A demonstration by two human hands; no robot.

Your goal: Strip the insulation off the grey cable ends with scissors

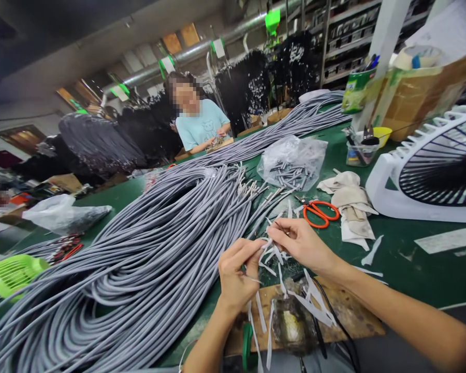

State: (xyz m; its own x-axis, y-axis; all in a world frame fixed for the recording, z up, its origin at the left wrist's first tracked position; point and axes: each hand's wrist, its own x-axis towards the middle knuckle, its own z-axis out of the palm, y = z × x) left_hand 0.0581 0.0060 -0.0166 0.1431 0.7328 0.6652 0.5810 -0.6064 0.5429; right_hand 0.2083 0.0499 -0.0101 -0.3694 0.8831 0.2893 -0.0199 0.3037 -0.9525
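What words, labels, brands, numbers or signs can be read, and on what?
No text readable.
Green cylindrical can: label too small, blurred.
White rectangular background cards: too blurred.
Light-blue short-sleeved shirt: animal graphic; any lettering too small.

No text, brand, number or sign can be read.

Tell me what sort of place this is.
Likely a cable-assembly workshop: long coils of grey cable lie across a green worktable, dark bundles hang behind it, and a co-worker is at its far side.
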